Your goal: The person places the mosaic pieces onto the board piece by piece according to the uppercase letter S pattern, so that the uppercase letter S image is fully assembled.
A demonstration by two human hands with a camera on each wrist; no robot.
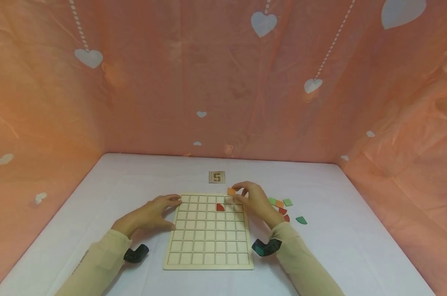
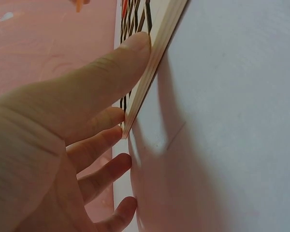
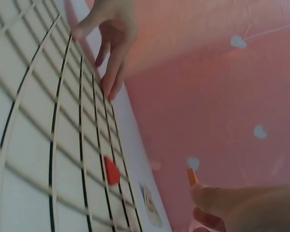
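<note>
1. Head view: the right hand (image 1: 254, 201) pinches an orange tile (image 1: 231, 191) between thumb and fingertips, and the tile appears over the far rim of the gridded board (image 1: 199, 247); the right wrist view shows it raised clear of the surface; a loose pinch on so thin a piece could let it twist or drop, perhaps onto the rim rather than into a cell.

2. The left hand (image 1: 153, 211) has thumb and fingers spread apart, clamped on nothing, the thumb touching the board's left edge; that is probably a light brace, so a push from the right could slide or turn the board on the tabletop (image 1: 134, 172).

3. The red quarter-round piece (image 1: 220, 207) sits in a cell of the second row from the far edge, near the right hand; a low fingertip might drag it out; a tile put down skewed could catch on the cell ridges.

4. The black wrist device (image 1: 266, 248) hangs by the board's right edge, contact uncertain; a low forearm could make it nudge the board.

5. Loose pieces, among them a green quarter-round (image 1: 301, 220), lie right of the right hand; a sideways sweep of the sleeve (image 1: 301, 255) could scatter them; the bunched ones look easiest to disturb.
</note>
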